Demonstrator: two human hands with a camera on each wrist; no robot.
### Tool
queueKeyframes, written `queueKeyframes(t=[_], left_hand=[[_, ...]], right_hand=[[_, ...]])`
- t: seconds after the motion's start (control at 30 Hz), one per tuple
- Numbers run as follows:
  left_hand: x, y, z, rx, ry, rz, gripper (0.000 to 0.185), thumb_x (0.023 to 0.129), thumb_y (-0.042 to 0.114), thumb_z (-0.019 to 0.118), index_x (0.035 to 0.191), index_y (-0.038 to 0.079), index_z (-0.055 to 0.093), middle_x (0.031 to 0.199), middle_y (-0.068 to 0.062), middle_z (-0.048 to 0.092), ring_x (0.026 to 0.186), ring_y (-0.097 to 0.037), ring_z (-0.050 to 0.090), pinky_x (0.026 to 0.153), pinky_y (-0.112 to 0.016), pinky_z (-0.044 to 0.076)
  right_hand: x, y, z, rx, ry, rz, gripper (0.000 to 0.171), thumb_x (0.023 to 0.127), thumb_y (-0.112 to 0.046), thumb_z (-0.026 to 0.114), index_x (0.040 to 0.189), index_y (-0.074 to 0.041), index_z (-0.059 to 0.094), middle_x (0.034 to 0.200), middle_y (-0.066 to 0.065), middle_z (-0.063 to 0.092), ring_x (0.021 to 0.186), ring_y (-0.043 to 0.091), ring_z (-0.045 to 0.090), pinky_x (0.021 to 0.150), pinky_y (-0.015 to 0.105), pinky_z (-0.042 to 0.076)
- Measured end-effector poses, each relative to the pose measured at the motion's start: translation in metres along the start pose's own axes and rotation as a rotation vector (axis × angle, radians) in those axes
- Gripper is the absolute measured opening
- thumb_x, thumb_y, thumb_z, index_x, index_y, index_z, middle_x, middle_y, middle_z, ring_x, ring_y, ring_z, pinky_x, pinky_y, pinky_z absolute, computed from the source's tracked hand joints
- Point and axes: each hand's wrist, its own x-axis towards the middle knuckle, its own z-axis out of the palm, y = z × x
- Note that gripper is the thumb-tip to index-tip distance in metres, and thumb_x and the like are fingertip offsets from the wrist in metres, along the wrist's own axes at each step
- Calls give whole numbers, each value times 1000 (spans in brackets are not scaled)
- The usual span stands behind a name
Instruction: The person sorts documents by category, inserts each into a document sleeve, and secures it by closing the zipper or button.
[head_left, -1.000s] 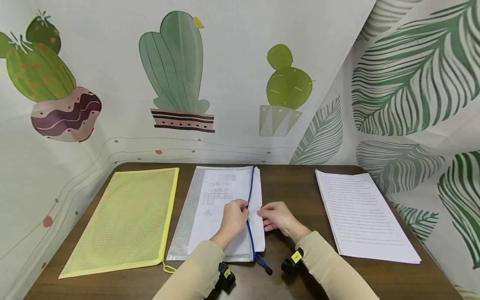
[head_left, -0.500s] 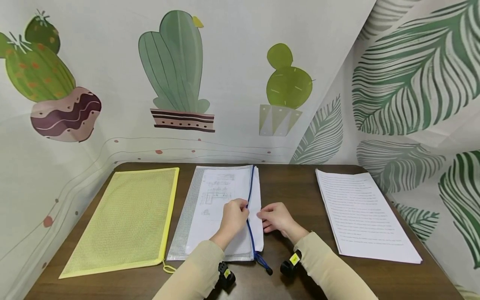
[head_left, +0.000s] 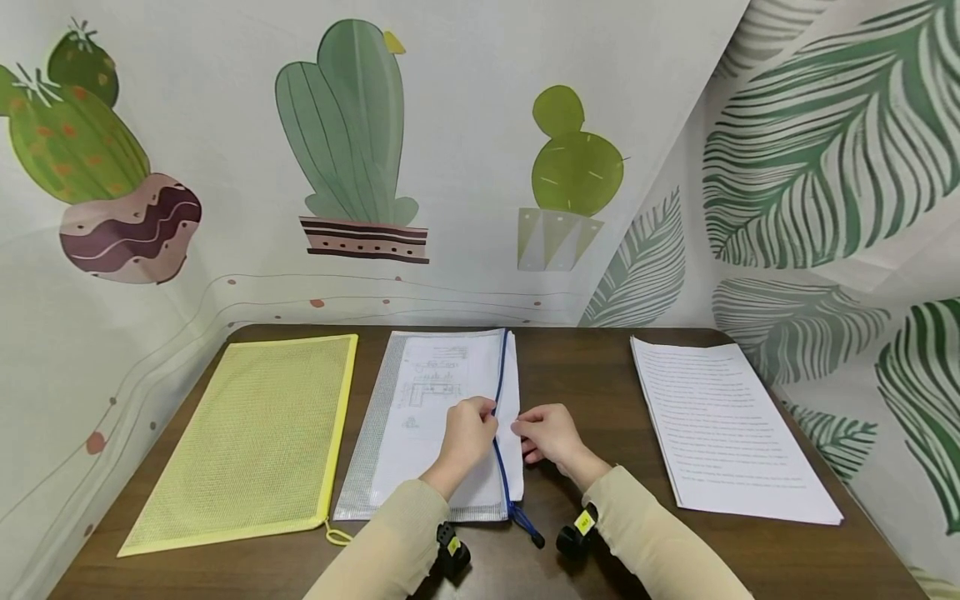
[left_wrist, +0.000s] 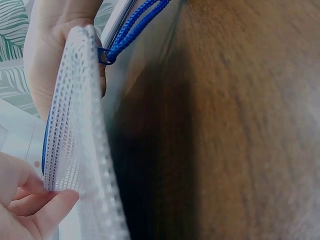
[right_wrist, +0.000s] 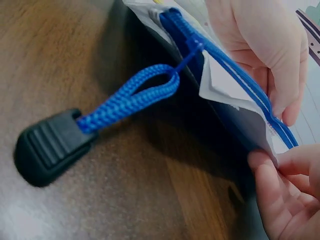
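A translucent mesh zip pouch (head_left: 367,450) lies in the middle of the table, its blue-zippered side (head_left: 501,467) facing right. White printed papers (head_left: 512,383) are inside it, and a strip of them sticks out past the zipper. My left hand (head_left: 467,437) pinches the pouch's upper edge at the zipper; in the left wrist view its fingers (left_wrist: 57,210) grip the mesh. With thumb and fingers, my right hand (head_left: 553,435) pinches the protruding edge of the papers (right_wrist: 227,85). A blue cord pull (right_wrist: 132,97) with a black end hangs from the zipper's near corner.
To the left lies a yellow mesh pouch (head_left: 255,442) with a cord loop (head_left: 338,535) at its near corner. A stack of printed sheets (head_left: 727,425) rests on the right of the brown table (head_left: 592,367). A patterned wall covering (head_left: 472,167) stands behind.
The papers have slid a little leftward into the mesh pouch, so the strip outside the zipper is narrower. My right hand has shifted slightly left with them; my left hand keeps its place.
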Motion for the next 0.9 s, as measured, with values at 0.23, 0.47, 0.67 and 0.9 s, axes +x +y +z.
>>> queueKeyframes(t=[0.23,0.47,0.67,0.9], left_hand=[[0,0,0,-5,13,13,22,81,-3,58,99,-6,69,87,-15,71,75,-18,64,65,-27,52],[0,0,-2,-25,2,0,22,82,-3,57,101,-7,68,89,-16,71,73,-17,63,63,-25,52],[0,0,-3,-34,6,7,22,81,-4,57,100,-7,68,88,-16,71,70,-16,61,62,-24,50],[0,0,-4,-35,12,19,22,81,-4,56,99,-7,68,88,-17,71,70,-16,61,61,-23,49]], right_hand=[[2,1,3,-12,7,-26,19,83,-6,65,97,7,68,66,7,62,47,11,56,44,30,52],[1,0,4,26,25,-46,39,82,-4,65,121,4,61,60,3,59,46,11,54,42,30,51],[0,-1,4,31,21,-58,41,83,-5,64,123,3,60,60,3,58,47,11,53,43,30,51],[2,-1,7,23,6,-55,40,84,-5,64,124,1,60,59,3,57,47,11,53,43,29,51]])
